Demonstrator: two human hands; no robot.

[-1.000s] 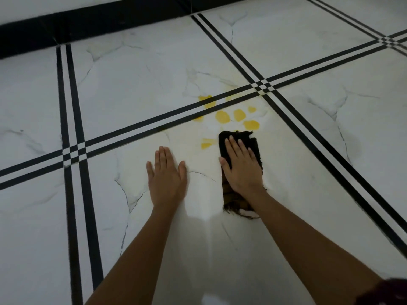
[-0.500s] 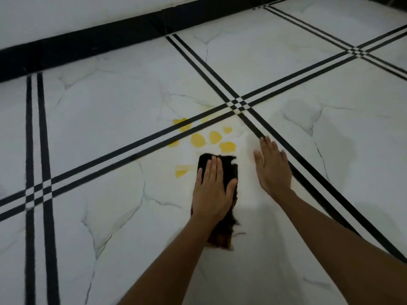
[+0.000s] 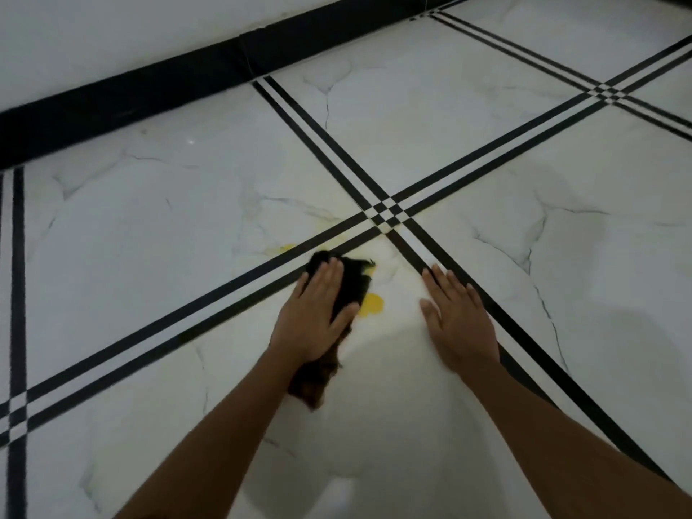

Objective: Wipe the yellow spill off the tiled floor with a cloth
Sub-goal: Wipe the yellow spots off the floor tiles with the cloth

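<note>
My left hand [image 3: 318,316] now presses the dark, ragged-edged cloth [image 3: 352,282] flat against the white marble-patterned tiled floor [image 3: 149,237]; a second ago my right hand had it, and the left took over half a second back. Since that handover I have pushed the cloth forward, toward 12 o'clock, so its front edge sits on the double black inlay stripe [image 3: 224,290] where several yellow blobs lay a moment ago. Most of those blobs are now under the cloth or gone (I cannot tell which until it lifts).

What still shows of the yellow spill: one bright round patch [image 3: 372,305] just beside the cloth at its 3 o'clock, touching its edge, a small glimpse at the cloth's upper right corner, and a faint smear [image 3: 281,249] beyond the stripe at about 11 o'clock from my left hand. So I judge the job well under way but not finished; a sideways sweep to 3 o'clock and a push past the stripe look needed.

My left fingers lie straight and close together on the cloth, thumb spread off to the side, palm bearing down. My right hand [image 3: 457,312] rests bare on the tile at 3 o'clock from the spill, fingers flat and slightly fanned, holding nothing, propping me up.

There are no containers anywhere in view, neither bucket nor bowl.
</note>
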